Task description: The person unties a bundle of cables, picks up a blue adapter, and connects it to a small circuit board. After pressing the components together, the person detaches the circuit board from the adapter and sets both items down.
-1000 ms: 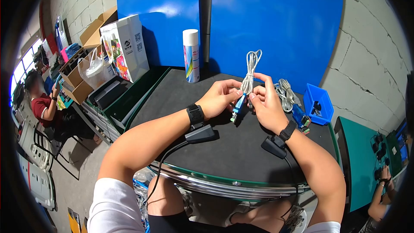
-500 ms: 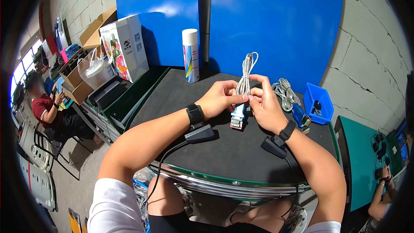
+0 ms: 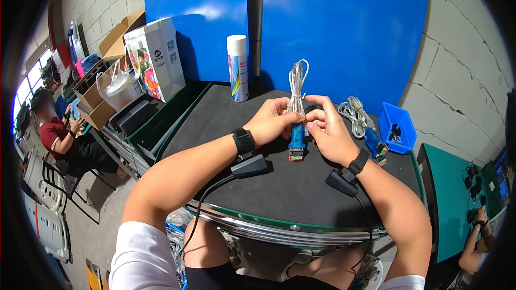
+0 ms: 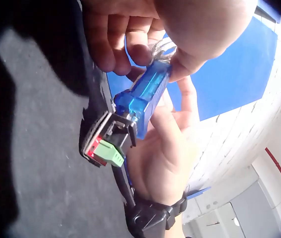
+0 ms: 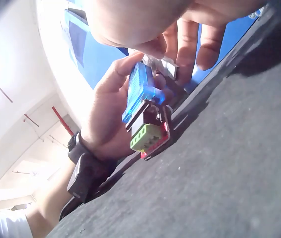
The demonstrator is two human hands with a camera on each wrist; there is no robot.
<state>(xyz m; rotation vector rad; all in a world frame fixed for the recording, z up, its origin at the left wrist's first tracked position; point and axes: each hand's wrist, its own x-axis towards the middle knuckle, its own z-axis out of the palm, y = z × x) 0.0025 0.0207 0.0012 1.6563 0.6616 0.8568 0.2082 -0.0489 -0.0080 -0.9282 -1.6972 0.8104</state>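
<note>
A coiled, clear-grey cable point(image 3: 296, 83) stands above a blue adapter point(image 3: 296, 135), whose green terminal end point(image 3: 296, 157) points down. My left hand point(image 3: 270, 122) pinches the adapter's cable end; in the left wrist view its thumb presses beside the blue housing point(image 4: 152, 84). My right hand point(image 3: 332, 134) is at the right side of the cable base, index finger raised and other fingers bent. In the right wrist view, its thumb and fingers lie around the cable's silver plug point(image 5: 169, 68), though their contact is partly hidden.
A second coiled cable point(image 3: 355, 115) with its blue adapter point(image 3: 373, 142) lies at the right, beside a blue bin point(image 3: 396, 129) holding small dark parts. A white-capped spray can point(image 3: 238, 70) stands at the back. Boxes and a white bag point(image 3: 156, 59) are at left; a seated person is beyond.
The cable and adapter have shifted left and turned so the green end points down. My right fingertips now sit slightly apart from my left thumb, where they had met before.
</note>
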